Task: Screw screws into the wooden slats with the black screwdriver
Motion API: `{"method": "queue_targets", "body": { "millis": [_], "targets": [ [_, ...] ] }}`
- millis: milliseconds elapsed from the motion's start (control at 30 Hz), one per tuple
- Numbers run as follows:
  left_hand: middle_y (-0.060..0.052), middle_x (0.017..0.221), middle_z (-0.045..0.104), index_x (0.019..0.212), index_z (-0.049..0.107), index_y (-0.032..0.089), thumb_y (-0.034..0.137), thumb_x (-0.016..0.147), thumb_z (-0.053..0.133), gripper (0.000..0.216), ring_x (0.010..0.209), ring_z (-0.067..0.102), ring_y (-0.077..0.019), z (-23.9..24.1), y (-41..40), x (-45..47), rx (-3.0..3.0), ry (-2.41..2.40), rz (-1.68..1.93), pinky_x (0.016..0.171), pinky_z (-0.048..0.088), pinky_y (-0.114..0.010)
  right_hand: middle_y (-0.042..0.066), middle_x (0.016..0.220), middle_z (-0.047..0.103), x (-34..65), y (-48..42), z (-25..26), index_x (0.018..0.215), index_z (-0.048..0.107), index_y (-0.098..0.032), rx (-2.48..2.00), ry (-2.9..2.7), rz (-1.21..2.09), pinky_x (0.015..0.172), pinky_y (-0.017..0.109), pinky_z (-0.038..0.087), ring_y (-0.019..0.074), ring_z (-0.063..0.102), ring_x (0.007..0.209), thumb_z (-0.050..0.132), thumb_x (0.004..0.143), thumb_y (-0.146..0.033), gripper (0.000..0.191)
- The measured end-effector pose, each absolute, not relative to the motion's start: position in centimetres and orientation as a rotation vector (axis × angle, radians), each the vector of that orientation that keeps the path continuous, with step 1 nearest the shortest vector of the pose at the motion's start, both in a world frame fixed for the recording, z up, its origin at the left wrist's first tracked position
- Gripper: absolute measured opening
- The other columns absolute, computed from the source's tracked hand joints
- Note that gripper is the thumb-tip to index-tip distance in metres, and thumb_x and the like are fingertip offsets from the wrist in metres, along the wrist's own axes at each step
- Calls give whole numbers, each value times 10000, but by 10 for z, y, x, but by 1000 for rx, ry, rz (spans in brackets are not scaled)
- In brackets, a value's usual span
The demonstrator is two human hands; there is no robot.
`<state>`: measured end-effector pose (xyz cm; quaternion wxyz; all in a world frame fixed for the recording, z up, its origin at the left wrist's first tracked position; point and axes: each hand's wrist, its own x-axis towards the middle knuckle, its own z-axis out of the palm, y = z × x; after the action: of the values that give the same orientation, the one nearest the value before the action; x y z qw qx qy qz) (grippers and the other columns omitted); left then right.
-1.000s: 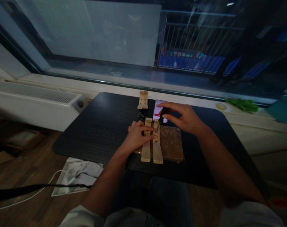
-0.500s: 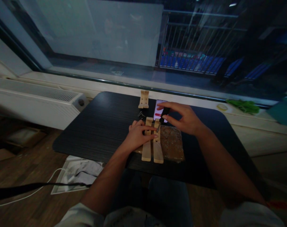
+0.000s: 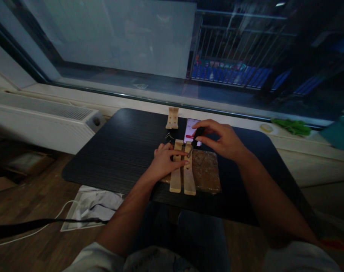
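My right hand (image 3: 221,139) pinches the black handle of a screwdriver (image 3: 198,133). Its metal shaft slants down to a hole in the right-hand wooden piece (image 3: 189,181). Across a second wooden piece (image 3: 175,180) reaches my left hand (image 3: 164,162). Its index finger and thumb are stretched out, pressing on the right-hand piece on both sides of the screwdriver's tip. Whether a screw sits under the tip is too small to tell. Both long pale pieces lie side by side on a brown plastic-wrapped slab (image 3: 207,172).
Beyond my hands are a lit phone (image 3: 188,130), small metal hardware (image 3: 168,137) and two wooden pieces (image 3: 172,118) standing together. The dark table (image 3: 112,151) meets the window sill, which bears green leaves (image 3: 292,127). A radiator (image 3: 47,121) is at left.
My right hand has shifted and turned slightly around the screwdriver handle, uncovering more of the phone. The left hand and the wooden pieces stay in place.
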<state>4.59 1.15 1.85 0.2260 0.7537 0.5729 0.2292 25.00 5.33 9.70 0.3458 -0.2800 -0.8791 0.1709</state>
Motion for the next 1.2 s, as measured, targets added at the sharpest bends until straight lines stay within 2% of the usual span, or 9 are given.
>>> {"method": "queue_targets", "body": {
  "millis": [600,767,933,1200],
  "targets": [
    [-29,913,520,1049,755,348,463,791,720,285,965,459,-250,18,12,45,2081,1572,619,891,367,-414,0,936,687,244,54,92,983,632,-220,-788,-2204,413,707,284,531,132,644,740,699,795,-350,238],
    [-32,920,523,1050,756,341,463,789,720,290,950,454,-248,17,13,45,2092,1578,610,872,369,-407,7,1069,705,244,54,90,1092,642,-253,-805,-2220,394,774,311,548,143,671,801,670,815,-345,294],
    [-34,928,541,1041,760,330,466,783,727,293,955,453,-248,18,12,46,2090,1579,619,871,366,-399,18,1091,729,246,54,91,1142,658,-254,-722,-2281,375,871,345,540,171,684,952,629,857,-309,292],
    [-29,907,528,1049,755,351,478,786,721,295,944,456,-246,16,12,45,2109,1568,636,867,371,-404,51,1146,725,253,51,101,1319,555,-230,-700,-2366,450,899,339,553,179,686,1030,528,880,-178,442]
  ]
}}
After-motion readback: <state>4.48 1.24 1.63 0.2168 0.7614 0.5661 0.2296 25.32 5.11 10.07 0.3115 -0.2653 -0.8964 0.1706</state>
